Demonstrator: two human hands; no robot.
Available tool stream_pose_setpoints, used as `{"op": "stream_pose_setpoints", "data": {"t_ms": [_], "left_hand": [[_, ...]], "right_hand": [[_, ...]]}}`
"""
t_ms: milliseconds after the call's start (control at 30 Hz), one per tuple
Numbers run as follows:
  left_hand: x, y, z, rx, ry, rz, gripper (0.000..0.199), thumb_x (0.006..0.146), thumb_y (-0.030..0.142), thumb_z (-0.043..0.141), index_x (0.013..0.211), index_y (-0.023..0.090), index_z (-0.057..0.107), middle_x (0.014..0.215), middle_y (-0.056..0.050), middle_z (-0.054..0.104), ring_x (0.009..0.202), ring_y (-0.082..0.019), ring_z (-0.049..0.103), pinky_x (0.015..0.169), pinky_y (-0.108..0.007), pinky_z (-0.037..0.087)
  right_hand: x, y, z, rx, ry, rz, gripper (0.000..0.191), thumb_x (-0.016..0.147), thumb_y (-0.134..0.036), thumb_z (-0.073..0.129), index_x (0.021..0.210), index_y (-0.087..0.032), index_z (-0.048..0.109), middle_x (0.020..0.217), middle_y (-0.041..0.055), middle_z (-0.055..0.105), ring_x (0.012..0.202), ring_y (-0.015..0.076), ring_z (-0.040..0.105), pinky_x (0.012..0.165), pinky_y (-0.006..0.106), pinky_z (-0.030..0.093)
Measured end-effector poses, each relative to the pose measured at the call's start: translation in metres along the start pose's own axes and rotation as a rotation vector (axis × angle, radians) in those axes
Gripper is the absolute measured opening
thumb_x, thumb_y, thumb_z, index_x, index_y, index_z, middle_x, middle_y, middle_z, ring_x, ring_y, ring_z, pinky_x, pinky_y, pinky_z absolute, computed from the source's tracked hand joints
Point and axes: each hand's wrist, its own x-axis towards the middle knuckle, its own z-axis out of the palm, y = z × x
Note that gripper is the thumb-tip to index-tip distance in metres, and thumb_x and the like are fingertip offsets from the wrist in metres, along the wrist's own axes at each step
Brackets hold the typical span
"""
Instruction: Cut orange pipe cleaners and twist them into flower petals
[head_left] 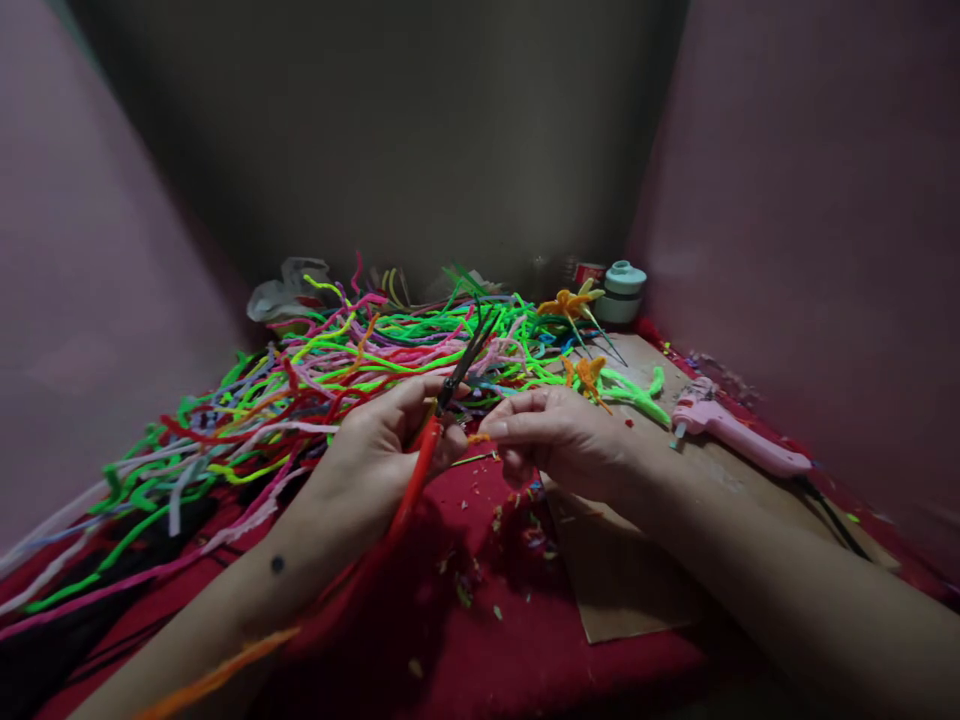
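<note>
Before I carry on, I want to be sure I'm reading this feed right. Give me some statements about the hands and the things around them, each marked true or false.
1. The left hand holds the scissors. True.
2. The scissor blades point back at the wearer. False: the blades point away, toward the pile of fuzzy stems.
3. The right hand pinches a small orange piece. True.
4. The right hand grips the glue gun. False: the pink glue gun lies off to the right, its nozzle over the cardboard.
5. Small scraps are scattered on the red cloth. True.
</note>
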Motion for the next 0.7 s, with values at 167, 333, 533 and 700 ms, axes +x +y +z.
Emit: {"op": "stream_pose_setpoints", "data": {"t_ms": [167, 333, 533, 700], "left_hand": [[-0.0006, 0.0043, -0.0017, -0.171, -0.006, -0.116, 0.032, 0.069, 0.015, 0.070, 0.100, 0.018, 0.060, 0.072, 0.003, 0.062, 0.066, -0.007, 0.055, 0.061, -0.014, 0.043], [-0.0005, -0.0010, -0.0030, -0.266, 0.003, -0.192, 0.032, 0.069, 0.014, 0.070, 0.099, 0.018, 0.060, 0.073, 0.003, 0.061, 0.067, -0.007, 0.056, 0.064, -0.015, 0.043], [0.0008, -0.0038, -0.0011, -0.246, -0.069, -0.178, 0.032, 0.072, 0.020, 0.069, 0.102, 0.018, 0.058, 0.072, 0.003, 0.060, 0.063, -0.008, 0.052, 0.060, -0.017, 0.041], [-0.0001, 0.0007, 0.0017, -0.206, -0.069, -0.175, 0.030, 0.072, 0.021, 0.066, 0.100, 0.015, 0.057, 0.060, 0.005, 0.050, 0.053, -0.008, 0.041, 0.051, -0.019, 0.034]], "right_hand": [[0.0011, 0.0006, -0.0003, -0.058, 0.017, -0.037, 0.015, 0.061, -0.022, 0.076, 0.068, -0.011, 0.068, 0.055, 0.0012, 0.063, 0.046, 0.0096, 0.055, 0.050, 0.023, 0.044], [0.0007, 0.0046, -0.0011, -0.014, 0.020, -0.062, 0.012, 0.064, -0.021, 0.075, 0.070, -0.012, 0.070, 0.059, 0.0021, 0.064, 0.051, 0.0096, 0.057, 0.054, 0.023, 0.045], [0.0016, 0.0088, -0.0007, 0.000, 0.079, -0.092, 0.011, 0.067, -0.022, 0.073, 0.068, -0.012, 0.070, 0.055, 0.0011, 0.062, 0.047, 0.0078, 0.053, 0.048, 0.020, 0.040], [0.0024, 0.0058, 0.0042, 0.117, 0.034, -0.058, 0.009, 0.065, -0.020, 0.071, 0.065, -0.011, 0.068, 0.051, 0.0004, 0.059, 0.044, 0.0085, 0.051, 0.046, 0.022, 0.040]]}}
